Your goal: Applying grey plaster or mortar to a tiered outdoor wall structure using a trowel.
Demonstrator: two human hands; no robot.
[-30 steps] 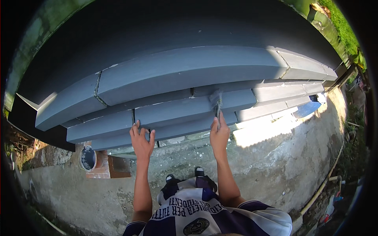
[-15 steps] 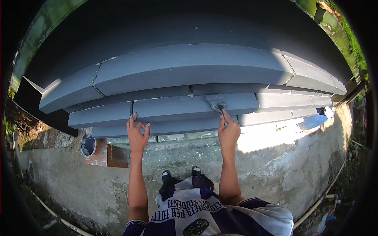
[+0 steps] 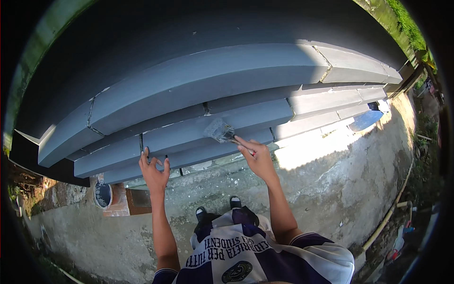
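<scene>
Currently the right hand [image 3: 257, 161] is closed around the handle of a paintbrush [image 3: 227, 132], just right of the middle of the frame. The brush lies slantwise: its long axis runs from upper left to lower right, with the pale, splayed bristles [image 3: 216, 128] pointing up and left over the middle grey ledge [image 3: 179, 135] and the handle end, showing some red, toward the lower right. Whether the bristles press on the ledge is hard to tell.

Left of centre, the left hand [image 3: 154, 174] is partly open, its fingers spread and bent, with the fingertips at the ledge's front edge beside a dark joint [image 3: 141, 142].

At the lower left, a round bucket [image 3: 112, 195] with a light rim holds something dark grey [image 3: 101, 194]; it stands just beside reddish-brown blocks [image 3: 124, 204].
</scene>
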